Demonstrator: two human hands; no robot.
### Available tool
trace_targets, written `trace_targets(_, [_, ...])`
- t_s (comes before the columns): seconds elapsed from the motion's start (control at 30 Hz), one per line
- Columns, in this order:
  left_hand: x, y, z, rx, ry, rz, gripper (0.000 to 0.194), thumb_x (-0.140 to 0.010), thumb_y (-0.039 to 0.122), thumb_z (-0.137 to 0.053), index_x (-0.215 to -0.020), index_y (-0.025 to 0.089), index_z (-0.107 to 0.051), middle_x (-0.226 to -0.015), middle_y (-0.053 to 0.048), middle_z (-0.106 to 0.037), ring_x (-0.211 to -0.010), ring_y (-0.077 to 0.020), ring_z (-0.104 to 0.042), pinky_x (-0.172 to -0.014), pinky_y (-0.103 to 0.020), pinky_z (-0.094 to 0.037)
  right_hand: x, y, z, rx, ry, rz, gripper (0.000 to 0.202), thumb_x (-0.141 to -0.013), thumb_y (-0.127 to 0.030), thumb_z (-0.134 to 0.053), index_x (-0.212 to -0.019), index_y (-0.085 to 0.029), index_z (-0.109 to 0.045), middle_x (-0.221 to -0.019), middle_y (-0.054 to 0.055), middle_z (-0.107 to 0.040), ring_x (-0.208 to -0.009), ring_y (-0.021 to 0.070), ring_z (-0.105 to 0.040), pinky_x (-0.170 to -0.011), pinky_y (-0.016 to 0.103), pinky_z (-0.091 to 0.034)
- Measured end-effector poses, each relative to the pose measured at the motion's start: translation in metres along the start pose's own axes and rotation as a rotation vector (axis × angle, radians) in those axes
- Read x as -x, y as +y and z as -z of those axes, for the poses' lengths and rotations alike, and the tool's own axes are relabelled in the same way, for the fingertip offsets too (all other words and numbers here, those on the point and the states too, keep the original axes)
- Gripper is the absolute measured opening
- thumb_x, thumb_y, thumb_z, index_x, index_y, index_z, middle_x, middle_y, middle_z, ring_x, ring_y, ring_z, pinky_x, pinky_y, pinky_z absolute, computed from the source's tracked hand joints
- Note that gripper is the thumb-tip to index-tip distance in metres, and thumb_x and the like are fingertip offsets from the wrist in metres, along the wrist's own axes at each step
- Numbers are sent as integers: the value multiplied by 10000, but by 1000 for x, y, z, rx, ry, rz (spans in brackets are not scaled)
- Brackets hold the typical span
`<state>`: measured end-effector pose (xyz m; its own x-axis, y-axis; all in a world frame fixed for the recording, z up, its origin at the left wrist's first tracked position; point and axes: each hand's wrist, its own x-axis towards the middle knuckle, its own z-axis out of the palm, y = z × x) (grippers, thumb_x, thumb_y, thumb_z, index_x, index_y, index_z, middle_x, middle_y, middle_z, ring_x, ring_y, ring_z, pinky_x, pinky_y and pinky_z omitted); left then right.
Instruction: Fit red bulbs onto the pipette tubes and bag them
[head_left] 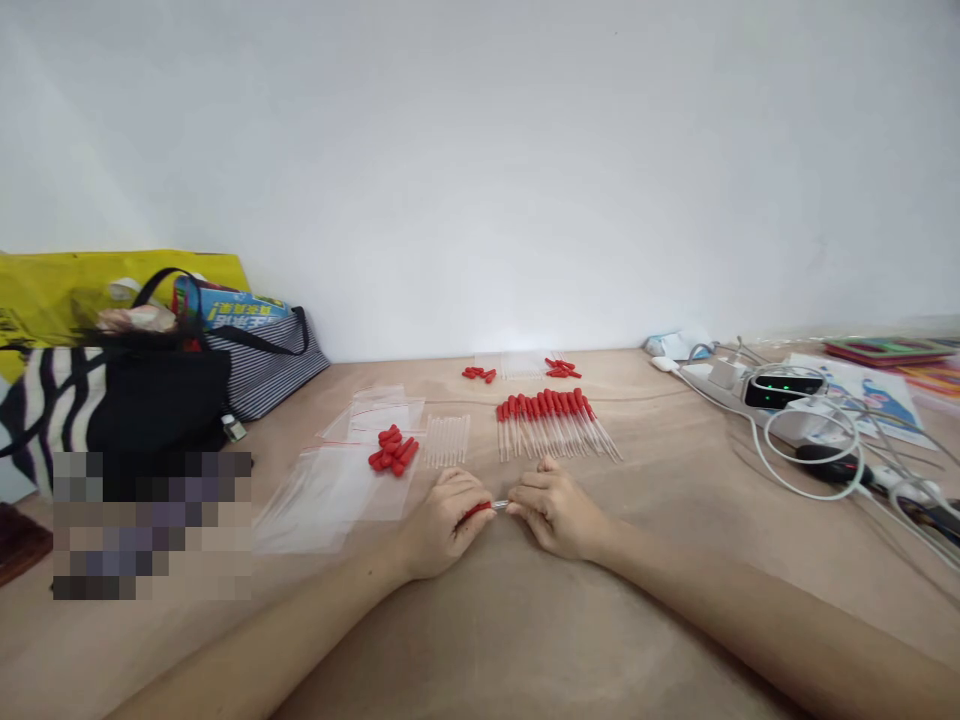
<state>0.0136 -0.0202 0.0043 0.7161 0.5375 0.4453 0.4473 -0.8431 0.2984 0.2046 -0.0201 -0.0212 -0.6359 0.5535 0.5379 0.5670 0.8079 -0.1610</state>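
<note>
On the desk (480, 640), capped tubes (551, 408) look done, bare tubes (448, 440) remain; left hand (446, 522) pinches a red cap (478, 510), right hand (559, 515) its stem (501, 505).

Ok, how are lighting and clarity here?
Head view: soft, fairly even light across the wall, with a pale streak at upper left; left hand and right hand legible; clear tubes low in contrast; a pixelated patch masks part of the lower left.

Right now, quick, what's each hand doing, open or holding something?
Left hand: closed, holding a red rubber bulb.
Right hand: closed, fingertips pinching a thin clear tube.
</note>
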Motion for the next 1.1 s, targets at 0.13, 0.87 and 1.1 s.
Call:
trace_targets(0.13, [1,-1,0,3,7,59,224,-844,245,-388,-728,166,-563,-693,-43,-611,-710,-169,-534,-747,-327,-380,-2,4,1,-29,-32,-13,227,-871,-225,-367,-779,-167,-567,-673,17,-573,-624,111,-497,-638,268,-267])
trace_targets(0.87, [11,-21,10,-246,276,321,273,-763,276,-541,-1024,197,-535,-959,-53,-590,-918,-229,-500,-816,-381,-333,1,13,4,86,182,-323,186,-814,-215,-440,-900,-182,-601,-721,44,-601,-707,174,-479,-644,306,-265])
trace_targets(1.1, [14,-38,18,-495,406,567,212,-737,269,-543,-940,215,-570,-972,-56,-575,-968,-252,-464,-828,-387,-295,-47,15,-15,112,252,-641,215,-748,-190,-451,-928,-187,-568,-709,18,-630,-752,170,-534,-695,304,-228])
